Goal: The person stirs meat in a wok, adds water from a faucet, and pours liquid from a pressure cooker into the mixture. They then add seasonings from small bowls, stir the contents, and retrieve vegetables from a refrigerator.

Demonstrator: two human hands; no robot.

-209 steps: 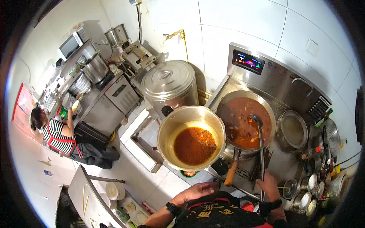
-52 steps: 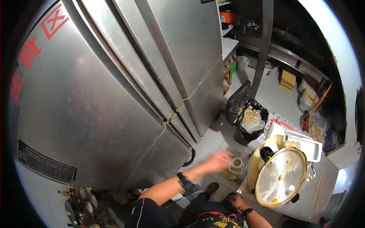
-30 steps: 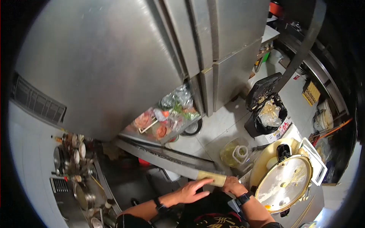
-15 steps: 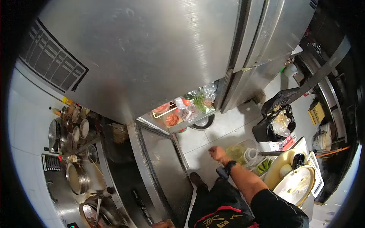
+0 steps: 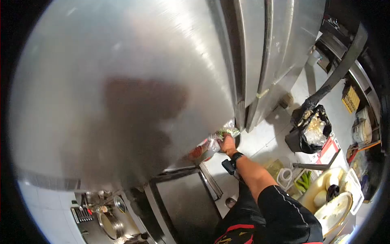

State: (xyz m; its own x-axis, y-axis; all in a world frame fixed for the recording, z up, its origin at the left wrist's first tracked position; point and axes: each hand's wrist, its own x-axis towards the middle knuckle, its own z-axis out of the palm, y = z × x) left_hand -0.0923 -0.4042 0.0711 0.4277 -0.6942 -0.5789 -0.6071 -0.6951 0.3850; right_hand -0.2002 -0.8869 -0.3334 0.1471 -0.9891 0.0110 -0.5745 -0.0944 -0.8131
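Note:
My right hand point(image 5: 228, 144) reaches in at the lower edge of the tall steel refrigerator point(image 5: 134, 89), among bagged food. Its fingers are bent around or against a clear plastic bag point(image 5: 213, 144), with greens point(image 5: 226, 131) just above; the fingertips are mostly hidden. A dark watch point(image 5: 230, 165) is on that wrist. Red food point(image 5: 196, 152) lies left of the bag. Below stands the open lower door point(image 5: 185, 203) of the refrigerator. My left hand does not show.
A bin with a black bag point(image 5: 313, 130) stands on the floor at right. Near my arm are a tray of green vegetables point(image 5: 303, 181), clear containers and a round pale board point(image 5: 335, 211). Pots point(image 5: 109, 225) stand on the counter at lower left.
My right hand has moved up and forward from over the floor into the bagged food. The view has come closer to the refrigerator. My left hand, partly seen at the bottom edge before, is gone from view.

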